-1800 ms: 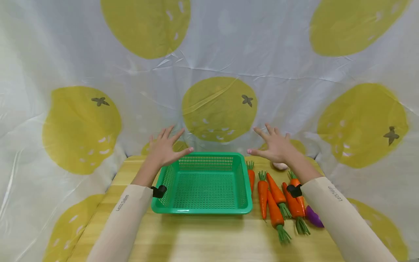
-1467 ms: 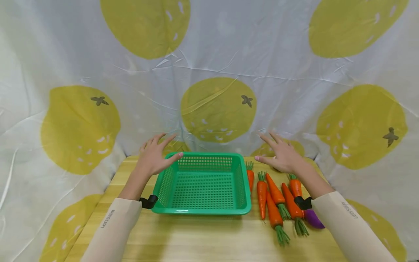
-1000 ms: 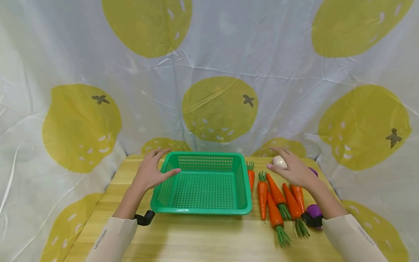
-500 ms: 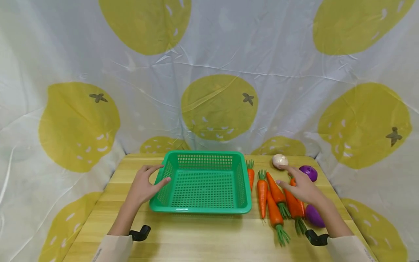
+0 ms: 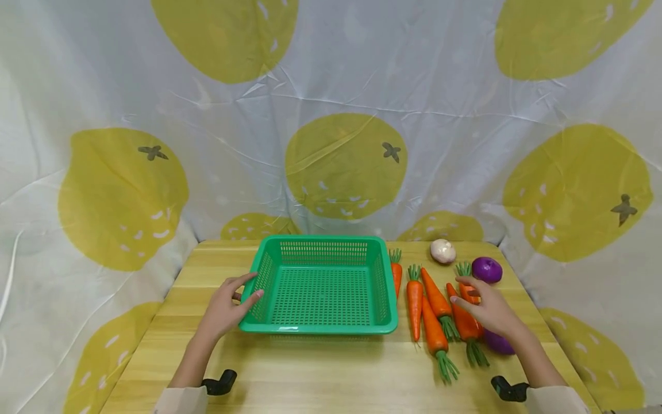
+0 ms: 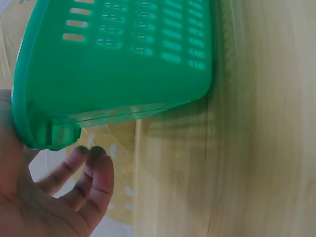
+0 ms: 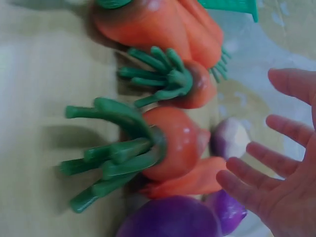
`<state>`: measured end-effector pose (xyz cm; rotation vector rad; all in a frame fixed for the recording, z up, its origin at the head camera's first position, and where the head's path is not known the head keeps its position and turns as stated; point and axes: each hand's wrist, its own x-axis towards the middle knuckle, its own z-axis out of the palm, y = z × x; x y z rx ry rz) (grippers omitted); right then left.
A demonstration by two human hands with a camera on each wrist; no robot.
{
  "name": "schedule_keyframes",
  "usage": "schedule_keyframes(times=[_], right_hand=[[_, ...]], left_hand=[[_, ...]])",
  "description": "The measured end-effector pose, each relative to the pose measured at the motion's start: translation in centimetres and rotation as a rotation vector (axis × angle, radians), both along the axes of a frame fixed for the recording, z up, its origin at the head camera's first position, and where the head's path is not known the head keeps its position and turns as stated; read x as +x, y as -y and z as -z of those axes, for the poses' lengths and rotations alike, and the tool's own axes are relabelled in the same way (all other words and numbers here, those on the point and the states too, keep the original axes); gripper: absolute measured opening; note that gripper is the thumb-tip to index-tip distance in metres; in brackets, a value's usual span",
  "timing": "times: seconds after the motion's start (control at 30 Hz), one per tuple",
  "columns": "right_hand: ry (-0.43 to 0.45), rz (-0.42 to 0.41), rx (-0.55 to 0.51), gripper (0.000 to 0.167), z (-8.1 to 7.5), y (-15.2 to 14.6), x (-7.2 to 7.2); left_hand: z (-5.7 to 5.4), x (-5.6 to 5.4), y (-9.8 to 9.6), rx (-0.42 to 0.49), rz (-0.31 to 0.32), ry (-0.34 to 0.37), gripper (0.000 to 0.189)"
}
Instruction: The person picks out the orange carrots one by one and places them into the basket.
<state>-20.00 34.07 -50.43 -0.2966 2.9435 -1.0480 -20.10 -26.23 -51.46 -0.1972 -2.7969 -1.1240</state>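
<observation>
Green basket [image 5: 320,329] is standing upright on the bench [image 5: 331,379], mid-field. Left hand [image 5: 222,309] is straddling its left rim: thumb is lying at the inner side, other fingers are hanging loosely bent outside, apart from the wall; grip is slack rather than clasping. Six orange carrots [image 5: 415,307] are lying right of the basket, one just beside it and partly hidden. Right hand [image 5: 491,310] is hovering near the rightmost carrots, fingers spread, grip holding nothing. Pale bulb [image 5: 443,251] is resting behind; round purple onion [image 5: 487,269] is sitting near it. Second purple vegetable [image 5: 499,344] is lying partly behind the right wrist.
</observation>
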Motion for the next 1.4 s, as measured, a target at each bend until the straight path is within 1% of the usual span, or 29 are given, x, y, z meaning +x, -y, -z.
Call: schedule_keyframes(times=[0.13, 0.2, 0.27, 0.4, 0.53, 0.63, 0.8, 0.93, 1.17, 1.27, 1.4], right_hand=[[0.015, 0.022, -0.019, 0.063, 0.6, -0.4, 0.2], [0.023, 0.033, -0.028, 0.063, 0.8, -0.5, 0.3], [0.034, 0.047, -0.033, 0.063, 1.1, -0.7, 0.4], [0.051, 0.067, -0.025, 0.065, 1.7, -1.1, 0.5], [0.052, 0.089, -0.012, 0.067, 2.1, -1.1, 0.4], [0.045, 0.106, -0.004, 0.066, 2.3, -1.2, 0.3], [0.02, 0.11, 0.005, 0.061, 2.6, -1.5, 0.0], [0.003, 0.106, 0.004, 0.058, 3.3, -1.6, -0.7], [-0.041, 0.098, 0.056, 0.056, 4.5, -1.7, -2.3], [-0.046, 0.1, 0.079, 0.057, 4.7, -1.7, -2.9], [-0.045, 0.083, 0.083, 0.056, 4.7, -1.8, -3.9]], left_hand=[[0.6, -0.1, -0.1, 0.066, 0.001, 0.023, 0.05], [0.6, -0.2, -0.1, 0.108, -0.016, 0.048, 0.047], [0.6, -0.2, -0.2, 0.131, -0.041, 0.069, 0.046], [0.4, -0.4, -0.7, 0.123, -0.103, 0.074, 0.043], [0.4, -0.5, -1.1, 0.131, -0.146, 0.071, 0.041], [0.5, -0.5, -1.2, 0.146, -0.152, 0.074, 0.041], [0.7, -0.5, -1.2, 0.164, -0.155, 0.081, 0.041], [0.9, -0.5, -1.2, 0.15, -0.157, 0.075, 0.041], [1.1, -0.7, -1.3, 0.176, -0.15, 0.083, 0.042], [1.1, -0.6, -1.3, 0.171, -0.151, 0.088, 0.042], [1.0, -0.4, -1.2, 0.154, -0.16, 0.088, 0.042]])
